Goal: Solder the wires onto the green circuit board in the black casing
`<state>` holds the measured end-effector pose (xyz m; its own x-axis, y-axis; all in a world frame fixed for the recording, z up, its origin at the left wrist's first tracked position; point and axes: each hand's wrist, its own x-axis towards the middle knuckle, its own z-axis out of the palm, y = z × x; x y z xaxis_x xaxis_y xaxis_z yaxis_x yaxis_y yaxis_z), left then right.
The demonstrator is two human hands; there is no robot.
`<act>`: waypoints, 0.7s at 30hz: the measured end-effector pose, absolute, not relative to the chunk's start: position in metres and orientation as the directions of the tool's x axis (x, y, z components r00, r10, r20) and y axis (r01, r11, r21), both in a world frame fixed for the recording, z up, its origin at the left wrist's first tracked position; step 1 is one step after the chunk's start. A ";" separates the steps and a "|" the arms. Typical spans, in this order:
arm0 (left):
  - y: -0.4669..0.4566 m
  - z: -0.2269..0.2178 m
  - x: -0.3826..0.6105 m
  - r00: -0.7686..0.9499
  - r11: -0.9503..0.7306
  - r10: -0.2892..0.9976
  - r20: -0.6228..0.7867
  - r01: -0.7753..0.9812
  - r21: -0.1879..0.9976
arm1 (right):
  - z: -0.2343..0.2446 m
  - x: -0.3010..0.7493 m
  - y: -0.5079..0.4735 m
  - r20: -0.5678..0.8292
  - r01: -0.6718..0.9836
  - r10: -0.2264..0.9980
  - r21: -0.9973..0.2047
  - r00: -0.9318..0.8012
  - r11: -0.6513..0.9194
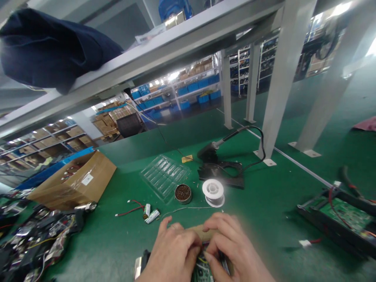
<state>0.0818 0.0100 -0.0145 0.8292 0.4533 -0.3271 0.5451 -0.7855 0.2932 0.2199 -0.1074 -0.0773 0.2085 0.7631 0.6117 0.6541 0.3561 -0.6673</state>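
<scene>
At the bottom centre, a green circuit board (202,274) with yellow and white wires sits in a casing, partly covered by my hands. My left hand (176,252) is over its left side, thumb and fingers bent together near the wires. My right hand (233,248) curls over the right side, its fingertips pinched at the board's inner edge. What the fingertips grip is hidden. A brown strip (199,232) shows behind the board, between the hands. Just beyond lie two small white batteries (152,216) with red leads and a spool of solder wire (213,192).
A round tin (183,193), clear plastic tray (164,176) and soldering iron stand (221,176) lie ahead. At left are a cardboard box (79,180) and piled black devices (44,243). An opened device (340,215) lies right. A shelf beam (164,51) crosses above.
</scene>
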 end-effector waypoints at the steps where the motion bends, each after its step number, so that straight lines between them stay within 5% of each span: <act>1: 0.010 -0.014 0.082 0.837 -0.791 0.434 -0.334 0.531 0.304 | -0.077 0.220 -0.107 0.624 0.658 0.750 -0.663 0.219 0.359; 4: 0.012 -0.012 0.080 0.860 -0.786 0.377 -0.345 0.494 0.372 | -0.077 0.219 -0.107 0.565 0.616 0.779 -0.724 0.272 0.310; 10: 0.012 -0.004 0.081 0.842 -0.696 0.400 -0.361 0.536 0.479 | -0.077 0.217 -0.107 0.092 0.335 0.912 -0.941 0.399 -0.052; 21: 0.007 -0.004 0.085 0.838 -0.726 0.444 -0.316 0.543 0.422 | -0.082 0.224 -0.104 -0.110 0.005 0.951 -0.993 0.289 -0.116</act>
